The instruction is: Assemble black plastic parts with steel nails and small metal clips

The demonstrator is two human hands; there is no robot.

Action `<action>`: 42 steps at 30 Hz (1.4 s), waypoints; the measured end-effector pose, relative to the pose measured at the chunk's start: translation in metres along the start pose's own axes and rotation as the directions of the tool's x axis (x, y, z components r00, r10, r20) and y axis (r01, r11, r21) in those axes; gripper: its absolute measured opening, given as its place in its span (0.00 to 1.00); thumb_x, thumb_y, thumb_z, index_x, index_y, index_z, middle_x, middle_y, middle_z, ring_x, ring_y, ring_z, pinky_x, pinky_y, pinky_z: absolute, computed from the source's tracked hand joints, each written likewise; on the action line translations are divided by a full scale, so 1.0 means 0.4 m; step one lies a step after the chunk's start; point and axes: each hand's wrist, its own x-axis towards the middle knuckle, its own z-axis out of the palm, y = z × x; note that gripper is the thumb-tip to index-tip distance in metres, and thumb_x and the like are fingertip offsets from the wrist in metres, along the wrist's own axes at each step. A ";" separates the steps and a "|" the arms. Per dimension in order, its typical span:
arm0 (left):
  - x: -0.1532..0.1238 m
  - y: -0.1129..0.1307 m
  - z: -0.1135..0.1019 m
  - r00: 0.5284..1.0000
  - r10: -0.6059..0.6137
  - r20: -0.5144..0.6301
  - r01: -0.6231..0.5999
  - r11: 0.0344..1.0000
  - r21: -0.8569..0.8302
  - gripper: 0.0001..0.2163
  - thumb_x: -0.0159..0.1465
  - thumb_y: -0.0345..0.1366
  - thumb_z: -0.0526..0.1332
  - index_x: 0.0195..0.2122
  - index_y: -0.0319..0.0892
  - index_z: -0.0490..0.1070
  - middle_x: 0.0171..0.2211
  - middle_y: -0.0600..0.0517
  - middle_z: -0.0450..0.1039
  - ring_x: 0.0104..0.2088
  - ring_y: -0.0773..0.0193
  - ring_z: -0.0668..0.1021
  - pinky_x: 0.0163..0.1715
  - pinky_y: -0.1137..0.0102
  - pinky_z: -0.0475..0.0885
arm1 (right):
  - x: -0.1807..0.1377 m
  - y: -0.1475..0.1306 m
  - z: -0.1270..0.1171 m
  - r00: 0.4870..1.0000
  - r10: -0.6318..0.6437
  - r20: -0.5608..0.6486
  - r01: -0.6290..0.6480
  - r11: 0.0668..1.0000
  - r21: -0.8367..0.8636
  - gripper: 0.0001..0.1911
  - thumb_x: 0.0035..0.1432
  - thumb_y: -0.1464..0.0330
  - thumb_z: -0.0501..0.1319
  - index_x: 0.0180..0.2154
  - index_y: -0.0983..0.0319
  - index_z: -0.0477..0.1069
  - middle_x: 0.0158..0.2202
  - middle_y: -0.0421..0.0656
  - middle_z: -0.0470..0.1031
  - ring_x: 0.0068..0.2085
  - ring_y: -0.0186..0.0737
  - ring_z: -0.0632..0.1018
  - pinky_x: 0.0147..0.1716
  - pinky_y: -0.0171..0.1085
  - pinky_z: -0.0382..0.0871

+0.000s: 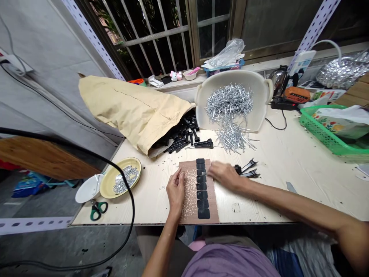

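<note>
A brown board (190, 200) lies near the front edge of the table, its left part speckled with pale marks. Several black rounded pieces (202, 194) stand on it in one column. Over the board's left edge is my left hand (175, 189), thumb and fingers pinched together; whatever is between them is hidden. My right hand (223, 175) is smeared by motion beside the upper right of the column, and its fingertips cannot be made out. Just beyond its wrist lie a few black-and-grey tools (248, 169), partly covered by the arm.
A white tub (201, 115) tipped forward spills metal nails (233, 138). Black parts (187, 132) come out of a paper sack (135, 107). At left are a yellow bowl (105, 184) of small metal bits, a white dish (86, 190) and scissors (98, 210); at right, a green basket (317, 132).
</note>
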 end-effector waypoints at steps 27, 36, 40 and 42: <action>-0.004 -0.006 0.009 0.997 0.060 -0.052 -0.055 0.994 0.092 0.16 0.60 0.43 0.56 0.45 0.42 0.74 0.45 0.46 0.75 0.46 0.57 0.75 0.49 0.64 0.66 | -0.043 -0.046 -0.036 0.987 -0.141 0.079 0.137 0.989 0.054 0.16 0.65 0.67 0.46 0.31 0.59 0.71 0.27 0.41 0.70 0.28 0.35 0.69 0.20 0.34 0.59; 0.000 -0.009 0.002 0.997 0.065 -0.028 -0.061 0.989 0.135 0.18 0.60 0.45 0.55 0.45 0.40 0.74 0.46 0.45 0.74 0.47 0.55 0.74 0.49 0.63 0.66 | -0.066 0.093 -0.178 0.989 0.137 -0.057 -0.144 0.981 -0.130 0.14 0.64 0.62 0.51 0.36 0.60 0.73 0.34 0.42 0.73 0.36 0.35 0.73 0.28 0.32 0.59; 0.002 -0.016 -0.001 0.992 0.123 -0.019 -0.118 0.976 0.183 0.18 0.61 0.45 0.54 0.45 0.41 0.74 0.45 0.44 0.75 0.46 0.54 0.75 0.47 0.62 0.67 | -0.080 0.083 -0.168 0.984 0.161 -0.070 -0.171 0.972 -0.163 0.15 0.65 0.62 0.50 0.37 0.59 0.73 0.35 0.41 0.73 0.35 0.34 0.73 0.28 0.31 0.59; 0.002 -0.020 -0.002 0.989 0.147 -0.017 -0.142 0.972 0.188 0.18 0.61 0.45 0.54 0.45 0.41 0.74 0.45 0.45 0.75 0.46 0.54 0.75 0.47 0.63 0.67 | -0.081 0.078 -0.171 0.985 0.169 -0.037 -0.173 0.960 -0.220 0.15 0.65 0.63 0.50 0.37 0.60 0.73 0.36 0.42 0.73 0.36 0.34 0.73 0.28 0.31 0.58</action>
